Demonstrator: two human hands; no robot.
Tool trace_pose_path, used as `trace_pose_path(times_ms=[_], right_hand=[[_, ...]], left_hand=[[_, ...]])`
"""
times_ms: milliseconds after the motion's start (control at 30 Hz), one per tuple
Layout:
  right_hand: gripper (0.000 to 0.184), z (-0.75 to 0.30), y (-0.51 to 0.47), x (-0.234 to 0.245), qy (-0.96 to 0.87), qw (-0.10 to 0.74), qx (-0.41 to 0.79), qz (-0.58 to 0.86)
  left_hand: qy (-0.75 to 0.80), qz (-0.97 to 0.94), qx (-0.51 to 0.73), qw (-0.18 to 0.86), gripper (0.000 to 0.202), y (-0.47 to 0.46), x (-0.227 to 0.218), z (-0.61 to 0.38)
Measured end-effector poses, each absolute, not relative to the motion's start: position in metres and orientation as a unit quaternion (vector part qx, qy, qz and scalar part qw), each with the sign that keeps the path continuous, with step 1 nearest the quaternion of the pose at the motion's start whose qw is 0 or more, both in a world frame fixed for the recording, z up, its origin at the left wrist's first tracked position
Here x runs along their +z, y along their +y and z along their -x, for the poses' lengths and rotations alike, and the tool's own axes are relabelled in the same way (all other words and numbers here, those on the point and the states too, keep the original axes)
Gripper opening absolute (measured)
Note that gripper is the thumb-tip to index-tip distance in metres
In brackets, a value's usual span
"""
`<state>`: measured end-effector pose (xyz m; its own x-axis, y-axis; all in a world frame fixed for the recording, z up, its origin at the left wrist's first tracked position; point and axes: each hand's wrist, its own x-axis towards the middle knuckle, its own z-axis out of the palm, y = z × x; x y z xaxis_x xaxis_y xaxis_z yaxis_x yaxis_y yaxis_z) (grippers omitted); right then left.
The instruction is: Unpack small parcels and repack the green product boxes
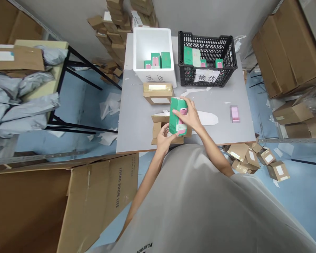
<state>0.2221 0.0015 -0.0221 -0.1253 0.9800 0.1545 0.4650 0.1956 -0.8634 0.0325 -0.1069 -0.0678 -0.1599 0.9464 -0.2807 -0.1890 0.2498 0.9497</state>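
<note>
Fingers [164, 129] of the left hand [163, 142] and right hand [191, 115] pinch the green carton [174, 118] above an open cardboard box [156, 130]; the carton seems light, stiff, smooth, best held by opposite sides

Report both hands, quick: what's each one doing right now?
Left hand: closed on the lower end of the green-and-pink box.
Right hand: closed on the same box, higher up.
</note>
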Motion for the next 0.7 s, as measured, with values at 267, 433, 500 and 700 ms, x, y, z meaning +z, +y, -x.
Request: trace_pose_path(times_ms=[267,433,500,700], right_hand=[[0.095,-0.224,0.015,-0.037,-0.580,0.457,0.450,0.502],[0.100,-0.232,0.017,-0.052,-0.474,0.481,0.582,0.453],[0.102,-0.232,0.015,-0.053,-0.464,0.472,0.604,0.443],[0.113,-0.233,0.013,-0.048,-0.477,0.464,0.578,0.472]], left_hand=[[0.534,-0.310,0.526,0.585,0.069,-0.113,-0.050,-0.034],[0.478,-0.225,0.480,0.700,0.071,-0.117,-0.054,-0.024],[0.479,-0.218,0.472,0.707,0.071,-0.119,-0.059,-0.025],[0.556,-0.277,0.525,0.581,0.075,-0.123,-0.067,-0.039]])
